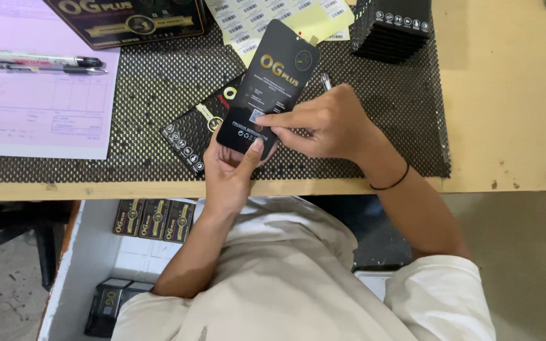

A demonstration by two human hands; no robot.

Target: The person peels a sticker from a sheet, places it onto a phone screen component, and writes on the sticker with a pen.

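Observation:
My left hand [232,169] holds the lower end of a flat black phone-shaped pack [273,82] with gold lettering, tilted up over the table, thumb on its face. My right hand [323,123] rests against the pack's lower right, its forefinger pressing a small pale sticker [257,115] on the pack's face. The tip of a pen [326,81] pokes out behind the right hand's knuckles. A second black pack [196,129] lies flat on the mat beneath the held one.
A black mesh mat [159,82] covers the wooden table [507,95]. A pink form [33,107] with two pens [42,63] lies at left. Barcode sticker sheets [266,16], a black box [127,22] and a stack of black packs [393,28] sit at the back. Boxes [153,218] fill a bin below.

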